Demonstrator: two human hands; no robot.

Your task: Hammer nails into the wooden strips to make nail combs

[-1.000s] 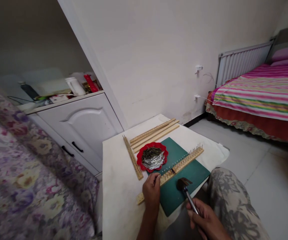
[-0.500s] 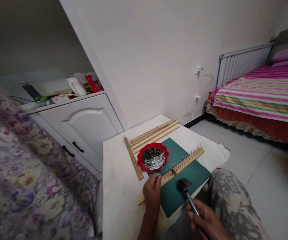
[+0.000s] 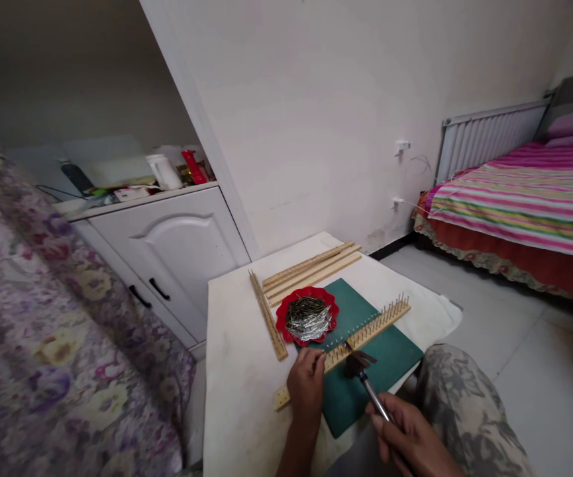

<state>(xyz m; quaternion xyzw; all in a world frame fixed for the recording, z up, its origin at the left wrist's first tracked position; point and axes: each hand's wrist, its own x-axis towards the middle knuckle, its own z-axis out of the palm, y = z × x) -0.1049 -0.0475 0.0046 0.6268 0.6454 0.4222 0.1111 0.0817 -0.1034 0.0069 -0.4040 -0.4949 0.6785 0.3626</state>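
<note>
Right hand (image 3: 401, 430) around a hammer (image 3: 376, 396), left (fingertips pinched) at the nail-studded strip (image 3: 379, 324).

So the desk (image 3: 236, 397) has a pale cover on it, with a green mat (image 3: 346, 404), a red scalloped dish (image 3: 333, 323) partly over the mat's edge, some wood strips (image 3: 311, 270) toward the wall, and another couple (image 3: 267, 315) off left.

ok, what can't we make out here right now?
All head view:
Whether the left hand's grip holds a nail: too small.
Wooden strip: stretch behind the left hand.
Hammer: handle end, lost at the right hand and bottom edge.
Striped bedspread: right side, cut off by picture edge.
</note>
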